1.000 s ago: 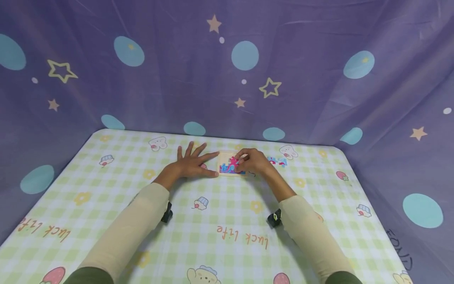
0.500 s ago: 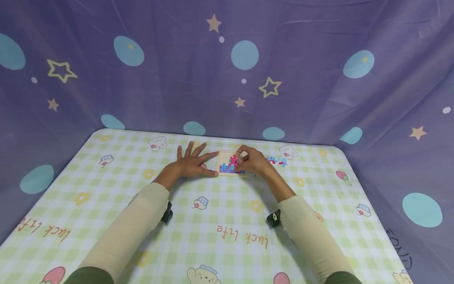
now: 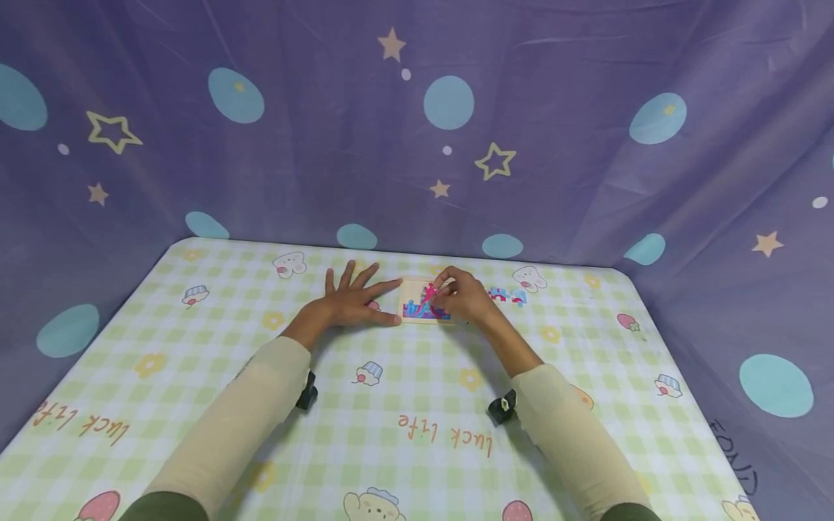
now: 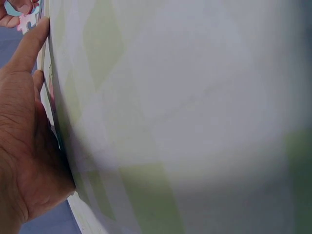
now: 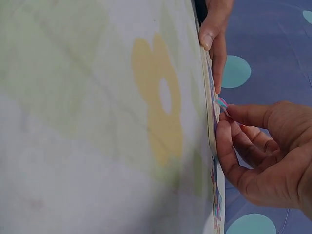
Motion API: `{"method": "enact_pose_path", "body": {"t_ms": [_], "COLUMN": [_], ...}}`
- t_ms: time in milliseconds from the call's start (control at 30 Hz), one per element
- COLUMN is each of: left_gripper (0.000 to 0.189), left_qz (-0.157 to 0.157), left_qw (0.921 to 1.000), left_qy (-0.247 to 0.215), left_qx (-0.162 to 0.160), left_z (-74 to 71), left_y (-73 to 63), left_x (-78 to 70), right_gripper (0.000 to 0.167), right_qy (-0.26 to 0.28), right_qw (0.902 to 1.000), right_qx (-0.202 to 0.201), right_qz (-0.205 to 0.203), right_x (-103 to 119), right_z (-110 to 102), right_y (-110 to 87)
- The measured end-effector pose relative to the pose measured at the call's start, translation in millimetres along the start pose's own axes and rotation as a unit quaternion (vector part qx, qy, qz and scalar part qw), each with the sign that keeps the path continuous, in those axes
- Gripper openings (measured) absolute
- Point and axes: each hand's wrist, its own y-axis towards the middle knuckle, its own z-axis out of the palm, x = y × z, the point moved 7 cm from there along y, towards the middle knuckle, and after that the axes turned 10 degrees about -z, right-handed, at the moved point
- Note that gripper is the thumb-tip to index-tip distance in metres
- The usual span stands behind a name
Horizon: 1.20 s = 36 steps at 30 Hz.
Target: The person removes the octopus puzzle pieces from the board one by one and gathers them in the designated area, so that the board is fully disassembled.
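Note:
A small wooden jigsaw tray [image 3: 426, 323] lies flat toward the far side of the table, its lower part filled with blue and purple pieces and its upper part bare wood. My left hand [image 3: 348, 302] is spread out, with thumb and forefinger touching the tray's left edge. Over the tray's right part, my right hand [image 3: 469, 297] pinches a pink and blue jigsaw piece [image 3: 428, 292] between thumb and forefinger. The left wrist view shows the knobbed outline of that jigsaw piece [image 4: 29, 20] tilted up. In the right wrist view the piece [image 5: 222, 103] is seen edge-on, close over the tray.
Several loose blue, pink and white jigsaw pieces [image 3: 510, 296] lie right of the tray, partly behind the right hand. A checked cloth [image 3: 417, 391] with printed figures covers the table. Behind it hangs a purple curtain [image 3: 365, 145] with stars and circles.
The right hand has shifted very slightly, turning the pinched jigsaw piece over the tray, and more of the blue and purple lower row shows. The left hand has stayed still.

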Motion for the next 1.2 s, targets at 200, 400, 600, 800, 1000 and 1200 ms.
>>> {"method": "enact_pose_path", "body": {"t_ms": [200, 400, 600, 800, 1000, 1200], "left_gripper": [0.097, 0.102, 0.099, 0.097, 0.104, 0.100], "left_qz": [0.002, 0.005, 0.004, 0.003, 0.002, 0.008], "left_qw": [1.0000, 1.0000, 1.0000, 1.0000, 1.0000, 0.9999], "left_qy": [0.004, -0.007, -0.004, 0.004, -0.005, -0.008], "left_qx": [-0.005, 0.001, 0.000, -0.005, 0.002, 0.004], "left_z": [0.0, 1.4, -0.1, 0.3, 2.3, 0.0], "left_y": [-0.2, 2.2, -0.8, -0.5, 4.0, -0.1], "left_x": [0.1, 1.6, 0.5, 1.6, 4.9, 1.9], "right_gripper": [0.023, 0.023, 0.025, 0.026, 0.028, 0.029], "right_qy": [0.007, 0.020, 0.036, 0.066, 0.056, 0.045], "right_qw": [0.9998, 0.9997, 0.9993, 0.9978, 0.9983, 0.9989], "right_qx": [-0.007, -0.001, 0.002, -0.003, -0.001, 0.006], "right_qz": [-0.016, -0.013, -0.009, -0.001, 0.011, 0.010], "right_x": [1, 1, 0, -5, -9, -10], "right_z": [-2, -5, -8, -11, -17, -24], "right_y": [-0.5, -4.9, -8.7, -12.6, -19.9, -28.4]}}
